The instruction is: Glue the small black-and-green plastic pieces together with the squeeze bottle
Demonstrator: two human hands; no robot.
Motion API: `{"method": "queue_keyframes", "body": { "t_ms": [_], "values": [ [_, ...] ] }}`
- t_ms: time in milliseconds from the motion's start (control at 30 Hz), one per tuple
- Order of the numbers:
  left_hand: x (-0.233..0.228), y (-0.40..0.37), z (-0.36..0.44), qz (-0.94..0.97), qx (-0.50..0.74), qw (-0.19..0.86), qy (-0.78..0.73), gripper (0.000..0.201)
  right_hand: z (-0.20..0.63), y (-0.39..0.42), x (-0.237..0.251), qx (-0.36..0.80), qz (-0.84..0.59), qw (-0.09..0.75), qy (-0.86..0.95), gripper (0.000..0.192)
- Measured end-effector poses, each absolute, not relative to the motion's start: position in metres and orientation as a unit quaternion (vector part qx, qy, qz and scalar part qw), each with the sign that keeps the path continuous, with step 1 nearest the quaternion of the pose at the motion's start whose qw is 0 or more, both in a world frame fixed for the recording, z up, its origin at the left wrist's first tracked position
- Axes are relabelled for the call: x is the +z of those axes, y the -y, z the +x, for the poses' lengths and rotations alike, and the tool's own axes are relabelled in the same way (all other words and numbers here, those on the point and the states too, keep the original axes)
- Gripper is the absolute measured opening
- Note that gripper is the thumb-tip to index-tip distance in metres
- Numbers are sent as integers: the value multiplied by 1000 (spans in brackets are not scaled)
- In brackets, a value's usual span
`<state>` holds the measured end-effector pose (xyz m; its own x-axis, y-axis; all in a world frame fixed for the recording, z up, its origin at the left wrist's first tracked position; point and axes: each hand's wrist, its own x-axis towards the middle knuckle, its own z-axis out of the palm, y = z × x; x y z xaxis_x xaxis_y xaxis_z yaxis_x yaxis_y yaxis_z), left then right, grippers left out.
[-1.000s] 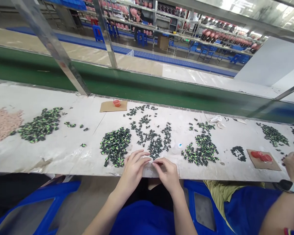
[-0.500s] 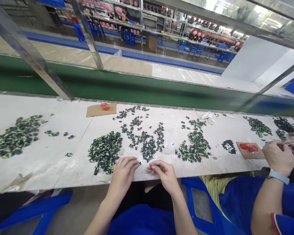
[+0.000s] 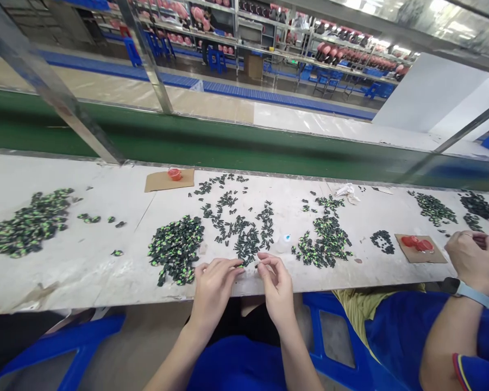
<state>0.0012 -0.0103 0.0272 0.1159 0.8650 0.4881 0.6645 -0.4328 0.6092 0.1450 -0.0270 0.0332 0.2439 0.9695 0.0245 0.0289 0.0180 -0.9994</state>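
Note:
Between the fingertips of my left hand (image 3: pixel 215 282) is a small black-and-green part (image 3: pixel 240 265), too small to name more closely. My right hand (image 3: pixel 276 274) pinches a tiny dark piece (image 3: pixel 257 265) a short way to the right of it. Left of my left hand lies a dense pile of black-and-green parts (image 3: pixel 177 247). Just beyond my fingertips spread loose small black pieces (image 3: pixel 248 241). Another heap of black-and-green parts (image 3: pixel 326 239) lies to the right, past a small white bottle with a blue tip (image 3: pixel 285 241).
A co-worker's hand (image 3: pixel 475 258) with a watch works at far right, near red cups on cardboard (image 3: pixel 403 252). A red cup (image 3: pixel 174 174) stands on cardboard at the back. More parts (image 3: pixel 32 222) lie at far left. A green panel (image 3: pixel 212 144) borders the white table (image 3: pixel 118 282).
Both my hands have moved slightly right and forward over the table, each with its small piece. The co-worker's hand at the right has shifted a little to the right.

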Motion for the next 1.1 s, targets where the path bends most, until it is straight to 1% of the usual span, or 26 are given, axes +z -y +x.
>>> {"method": "queue_keyframes", "body": {
  "t_ms": [100, 200, 367, 733, 867, 967, 1100],
  "values": [
    [40, 10, 7, 745, 434, 118, -493, 20, 139, 27, 40, 462, -528, 576, 420, 24],
    [48, 11, 9, 757, 430, 126, -476, 22, 138, 28, 45, 491, -520, 578, 393, 27],
    [51, 15, 9, 754, 448, 131, -463, 20, 139, 29, 46, 493, -532, 572, 382, 26],
    [53, 17, 12, 757, 458, 119, -450, 20, 138, 31, 44, 443, -544, 579, 415, 24],
    [54, 18, 13, 759, 465, 109, -443, 20, 133, 36, 43, 388, -547, 596, 440, 21],
    [54, 18, 13, 764, 461, 122, -435, 22, 130, 38, 40, 343, -536, 623, 454, 19],
    [53, 15, 8, 769, 474, 131, -410, 21, 132, 38, 40, 351, -522, 633, 451, 16]
  ]
}}
